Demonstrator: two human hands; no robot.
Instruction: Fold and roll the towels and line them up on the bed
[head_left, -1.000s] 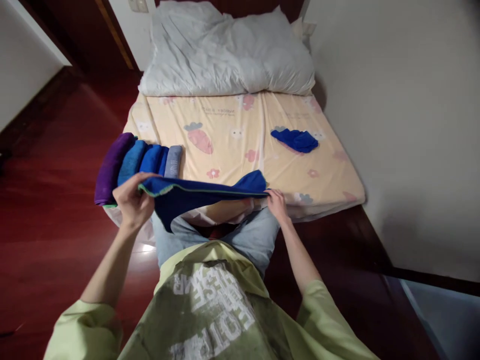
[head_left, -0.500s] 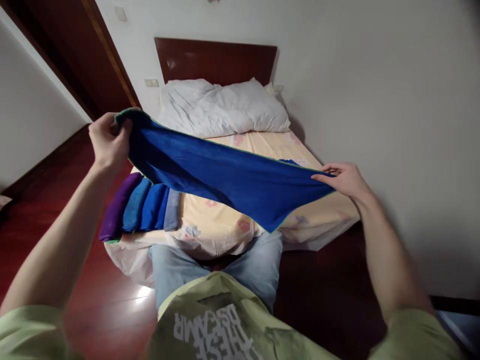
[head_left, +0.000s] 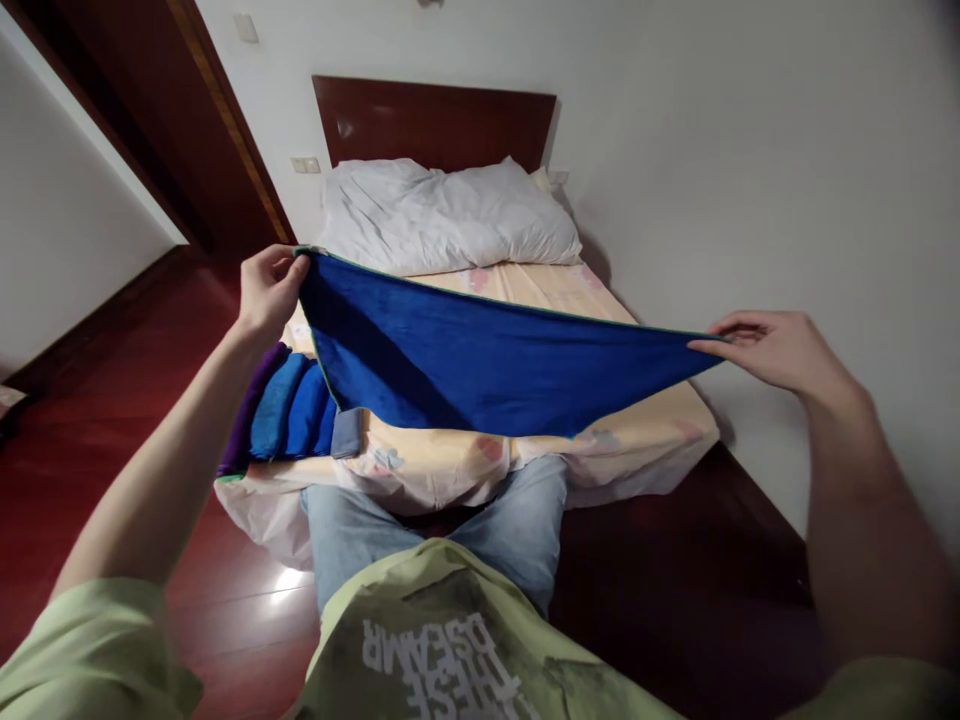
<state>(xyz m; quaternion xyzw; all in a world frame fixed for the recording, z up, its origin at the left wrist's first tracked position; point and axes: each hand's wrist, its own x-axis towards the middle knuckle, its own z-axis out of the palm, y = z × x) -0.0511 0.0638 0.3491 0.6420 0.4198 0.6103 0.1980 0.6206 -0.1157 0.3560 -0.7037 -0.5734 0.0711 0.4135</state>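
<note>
A blue towel (head_left: 465,350) with a thin green edge is stretched in the air between my hands, above the bed. My left hand (head_left: 271,290) pinches its upper left corner between thumb and fingers. Out to the right, my right hand (head_left: 772,348) pinches the opposite corner. The top edge runs nearly straight and slopes down to the right, while the lower edge hangs loose. Several rolled towels lie side by side at the bed's front left: a purple one (head_left: 259,400), blue ones (head_left: 304,408) and a grey one (head_left: 347,433), partly covered by the held towel.
The bed (head_left: 637,430) has a pale sheet with a flower print. White pillows (head_left: 450,215) lean by the dark wooden headboard (head_left: 435,120). A white wall (head_left: 750,200) stands at the right, and a brown door (head_left: 142,110) is at the far left.
My right hand has moved right, drawing the towel's top edge tauter. My left hand has come right and slightly down. The towel now spreads wider and covers part of the grey roll.
</note>
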